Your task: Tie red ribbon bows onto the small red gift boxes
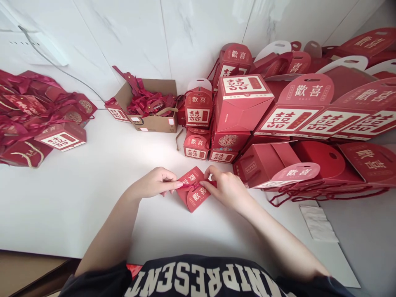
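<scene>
A small red gift box (195,200) with gold lettering stands on the white table between my hands. Dark red ribbon (192,186) crosses its top, gathered near the middle. My left hand (156,182) pinches the ribbon between thumb and fingertips at the box's left side. On the other side, my right hand (227,187) closes its thumb and forefinger on the ribbon by the box's right edge. Part of the box's right side is hidden behind my right fingers.
A cardboard box (154,123) of loose ribbons stands by the tiled wall. Red gift boxes (244,109) are stacked at the right, with red cords (284,196) hanging near them. More ribboned boxes (62,136) pile up at the left. A white tissue (318,222) lies at the lower right.
</scene>
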### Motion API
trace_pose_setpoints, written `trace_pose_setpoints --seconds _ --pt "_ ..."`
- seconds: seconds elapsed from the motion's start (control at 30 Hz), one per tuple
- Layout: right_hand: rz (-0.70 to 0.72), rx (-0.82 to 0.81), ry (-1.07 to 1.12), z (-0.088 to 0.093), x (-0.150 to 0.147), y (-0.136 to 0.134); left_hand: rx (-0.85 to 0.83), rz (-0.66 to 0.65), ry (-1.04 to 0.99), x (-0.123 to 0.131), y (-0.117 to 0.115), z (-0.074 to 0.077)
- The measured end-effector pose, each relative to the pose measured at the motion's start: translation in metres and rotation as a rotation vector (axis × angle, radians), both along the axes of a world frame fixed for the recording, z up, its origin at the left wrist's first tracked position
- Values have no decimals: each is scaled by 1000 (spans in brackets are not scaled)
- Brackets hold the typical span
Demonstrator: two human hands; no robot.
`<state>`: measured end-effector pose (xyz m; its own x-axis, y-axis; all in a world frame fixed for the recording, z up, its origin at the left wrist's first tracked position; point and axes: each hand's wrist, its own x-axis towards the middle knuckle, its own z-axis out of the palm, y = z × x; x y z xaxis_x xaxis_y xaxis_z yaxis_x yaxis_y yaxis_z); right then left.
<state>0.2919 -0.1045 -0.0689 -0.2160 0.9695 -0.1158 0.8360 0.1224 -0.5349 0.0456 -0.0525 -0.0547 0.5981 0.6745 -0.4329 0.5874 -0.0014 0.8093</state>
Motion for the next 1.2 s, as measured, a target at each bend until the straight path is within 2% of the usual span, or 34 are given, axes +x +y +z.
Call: trace_pose_setpoints --seconds 0.2,0.27,0.4,0.47,0.6,0.7,0.83,0.93,1.07,1.2 --pt "118 -51 338 8 15 3 -77 -13 -37 -10 7 1" --pt "120 -52 415 11 16 3 9 16 -34 -9 7 1" --pt "98 -82 458 14 20 4 294 157 21 -4 3 2" --pt "87 -143 471 12 23 6 336 179 26 -3 2 3" --pt "14 -200 388 5 28 10 113 108 11 -4 1 3" --pt "65 -173 293 2 28 11 3 102 -23 -3 -1 1" --pt "181 -148 353 4 24 11 2 69 -57 -1 -1 1" --pt "190 -103 386 5 21 11 53 36 -60 -1 0 3" --pt "156 -47 221 2 19 11 80 -13 -21 -5 3 5" --pt "119 -16 115 -1 18 11 19 -51 1 -11 5 4"
